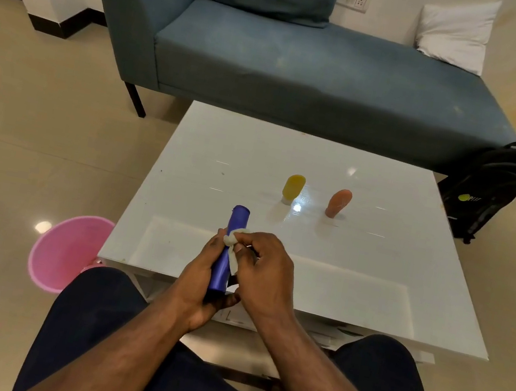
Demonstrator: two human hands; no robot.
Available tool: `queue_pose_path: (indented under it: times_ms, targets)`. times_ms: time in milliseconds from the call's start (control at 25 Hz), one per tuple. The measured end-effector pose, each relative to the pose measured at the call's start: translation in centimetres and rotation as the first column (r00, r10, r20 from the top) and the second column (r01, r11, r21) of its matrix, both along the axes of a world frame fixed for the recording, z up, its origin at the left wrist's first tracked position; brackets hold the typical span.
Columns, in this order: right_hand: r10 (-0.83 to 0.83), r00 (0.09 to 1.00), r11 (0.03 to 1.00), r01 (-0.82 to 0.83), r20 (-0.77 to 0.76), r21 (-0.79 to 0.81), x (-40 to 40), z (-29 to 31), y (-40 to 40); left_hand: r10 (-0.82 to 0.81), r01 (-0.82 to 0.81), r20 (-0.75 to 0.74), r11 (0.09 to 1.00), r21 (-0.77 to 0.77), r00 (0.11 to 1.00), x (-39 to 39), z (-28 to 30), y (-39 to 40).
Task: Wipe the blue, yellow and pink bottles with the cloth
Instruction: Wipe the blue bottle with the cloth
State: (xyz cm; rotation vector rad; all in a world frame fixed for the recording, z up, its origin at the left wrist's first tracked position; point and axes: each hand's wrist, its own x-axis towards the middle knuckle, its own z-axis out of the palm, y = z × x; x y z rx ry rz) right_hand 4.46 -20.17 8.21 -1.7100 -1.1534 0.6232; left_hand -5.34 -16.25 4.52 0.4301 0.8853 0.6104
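My left hand (199, 274) grips the lower part of the blue bottle (231, 239), held tilted above the near edge of the white table (360, 254). My right hand (265, 274) pinches a small white cloth (232, 248) against the bottle's right side. The yellow bottle (293, 187) stands upside down on its cap in the middle of the table. To its right, the pink bottle (338, 202) stands the same way. Neither hand touches those two.
A pink bucket (62, 252) sits on the floor left of the table. A blue sofa (290, 63) with a white pillow (457, 32) stands behind it. A black backpack (485, 190) leans at the table's far right. My knees are under the near edge.
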Motion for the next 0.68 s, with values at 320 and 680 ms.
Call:
queue_pose_path:
  times_ms: [320,680]
  targets:
    - [0.135,0.950,0.990,-0.142,0.282,0.006,-1.2,-1.7,-2.1,0.040,-0.016,0.146,0.986,-0.163,0.988,-0.5,-0.4,0.7]
    - [0.213,0.849,0.974,-0.223,0.483,-0.038,-1.8,-1.7,-2.1,0.053,-0.024,0.146,0.981,-0.194,0.988,-0.7,0.0,0.7]
